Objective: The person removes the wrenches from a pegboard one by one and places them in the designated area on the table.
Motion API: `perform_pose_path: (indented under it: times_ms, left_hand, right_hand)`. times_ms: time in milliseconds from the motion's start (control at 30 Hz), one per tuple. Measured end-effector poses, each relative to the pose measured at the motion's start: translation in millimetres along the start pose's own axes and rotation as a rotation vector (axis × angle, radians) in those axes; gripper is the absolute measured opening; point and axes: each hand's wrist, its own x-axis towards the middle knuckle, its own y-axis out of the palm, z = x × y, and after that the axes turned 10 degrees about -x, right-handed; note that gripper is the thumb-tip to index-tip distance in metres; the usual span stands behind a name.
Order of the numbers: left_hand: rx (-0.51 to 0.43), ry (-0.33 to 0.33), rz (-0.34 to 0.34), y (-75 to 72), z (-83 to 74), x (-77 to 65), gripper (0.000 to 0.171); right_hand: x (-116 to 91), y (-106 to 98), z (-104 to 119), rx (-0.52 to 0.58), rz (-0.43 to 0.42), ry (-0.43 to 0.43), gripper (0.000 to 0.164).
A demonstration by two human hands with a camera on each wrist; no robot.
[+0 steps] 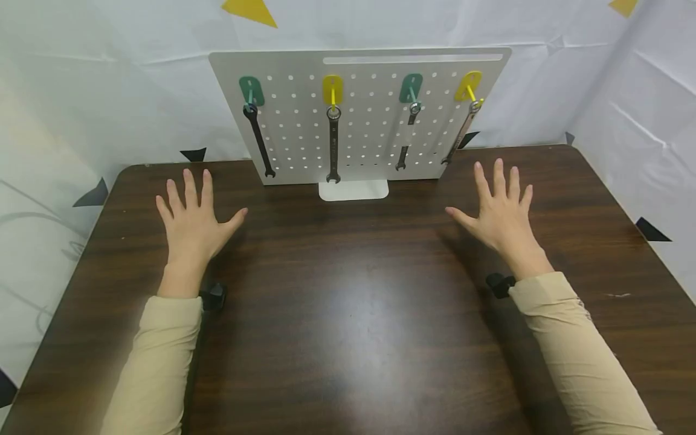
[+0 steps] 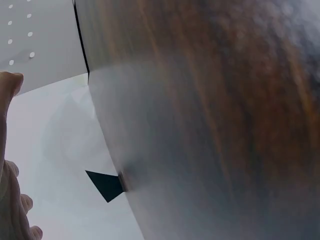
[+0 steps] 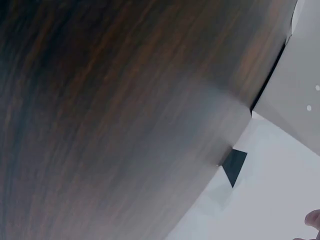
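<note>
Clock face centred on the table, 12 pointing away from the person.

Left hand: between 9 and 10. Fingers spread wide, thumb out toward 12, holding nothing. Right hand: between 2 and 3, fingers likewise fanned, nothing in grip. Contact of either palm with the tabletop: cannot tell.

At 12, on the far edge: grey pegboard standing on a white foot. Four wrenches hang there by their ring ends, forked ends down:
– black wrench, 11 o'clock, on a green hook;
– dark wrench, 12, on a yellow hook;
– third wrench, between 12 and 1, green hook, glare on its shank;
– fourth wrench, 1 o'clock, yellow hook, slanting, nearest the right hand.

Hooks jut forward through the rings; board blocks part of the white sheeting behind. Sheeting carries yellow patches above the board and dark triangles near the table's edge. Each wrist bears a small black device beside a beige cuff.
</note>
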Motion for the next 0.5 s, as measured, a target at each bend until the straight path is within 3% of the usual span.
perform_pose_path:
  times_ms: [300, 500]
  left_hand:
    - [0.004, 0.009, 0.001, -4.2, -0.5, -1.6, 0.094]
    - [-0.041, 0.016, 0.014, -9.0, -0.3, -3.2, 0.094]
  right_hand:
    - [-2.7, -3.4, 2.8, 0.019, -0.015, 0.002, 0.095]
    - [-3.9, -6.4, 4.7, 0.046, -0.037, -0.009, 0.095]
